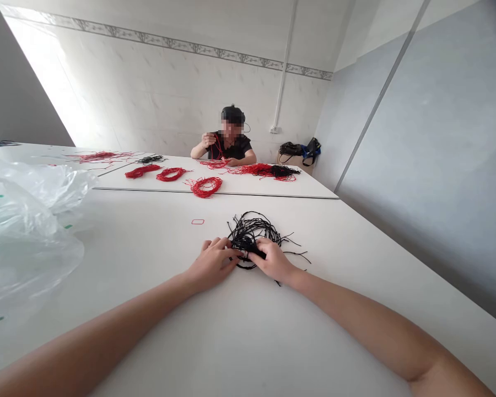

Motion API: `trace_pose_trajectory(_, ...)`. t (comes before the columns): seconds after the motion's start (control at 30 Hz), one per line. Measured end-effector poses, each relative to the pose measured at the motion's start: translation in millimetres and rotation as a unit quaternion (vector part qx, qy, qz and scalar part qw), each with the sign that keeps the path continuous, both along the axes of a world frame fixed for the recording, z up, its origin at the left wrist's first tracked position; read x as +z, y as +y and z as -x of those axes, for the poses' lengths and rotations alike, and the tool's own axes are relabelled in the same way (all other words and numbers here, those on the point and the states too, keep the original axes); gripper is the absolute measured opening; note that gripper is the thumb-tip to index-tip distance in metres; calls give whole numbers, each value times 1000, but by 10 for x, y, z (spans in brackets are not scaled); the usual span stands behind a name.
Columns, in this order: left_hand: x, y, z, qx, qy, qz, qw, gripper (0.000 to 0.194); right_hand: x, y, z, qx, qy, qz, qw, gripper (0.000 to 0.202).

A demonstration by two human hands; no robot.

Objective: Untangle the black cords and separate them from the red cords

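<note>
A looped bundle of thin black cords (254, 226) lies on the white table in front of me, its loose ends sticking out to the right. My left hand (215, 262) is at the bundle's left side, thumb and fingers closed on the cords. From the right, my right hand (275, 262) grips the gathered part, with its thumb and fingers wrapped round the strands. Both sets of fingertips nearly meet at the bundle's near side. Which strands each hand pinches is partly hidden.
Clear plastic bags (28, 220) cover the table's left side. Several red cord coils (206, 187) and a red-and-black cord pile (268, 170) lie farther back. Across the table, a person (231, 138) handles red cords. Bags (301, 149) sit on a box near the wall.
</note>
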State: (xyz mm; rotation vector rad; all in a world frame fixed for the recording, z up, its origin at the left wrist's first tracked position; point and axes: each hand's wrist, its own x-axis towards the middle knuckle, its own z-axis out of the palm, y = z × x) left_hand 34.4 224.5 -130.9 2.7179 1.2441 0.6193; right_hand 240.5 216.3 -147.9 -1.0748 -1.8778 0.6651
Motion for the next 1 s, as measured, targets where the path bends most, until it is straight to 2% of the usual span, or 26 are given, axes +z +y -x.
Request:
trace_pose_trajectory(0.17,5,-2,8,-7,-24,-32,999,16,-49,6,12,0,-69,-53,996,8)
trace_pose_trajectory(0.33,31,-24,18,4,-78,-70,994,15,8,-24,5,18,-83,-70,994,10)
trace_pose_trajectory(0.43,53,-53,24,-15,-91,-57,994,12,41,-31,-6,16,-29,-47,998,15)
trace_pose_trajectory(0.57,76,-79,28,-88,-16,-24,996,12,21,-13,-26,-14,45,3,999,20)
trace_pose_trajectory(0.67,70,-63,31,-89,-4,-18,996,11,18,-13,-34,-19,60,29,998,21)
trace_pose_trajectory(0.87,34,-11,33,-39,-66,-74,994,17,83,-55,-20,30,-63,-36,997,18)
trace_pose_trajectory(1.0,35,-15,24,-28,-92,-74,993,18,49,-70,9,44,-141,-73,986,19)
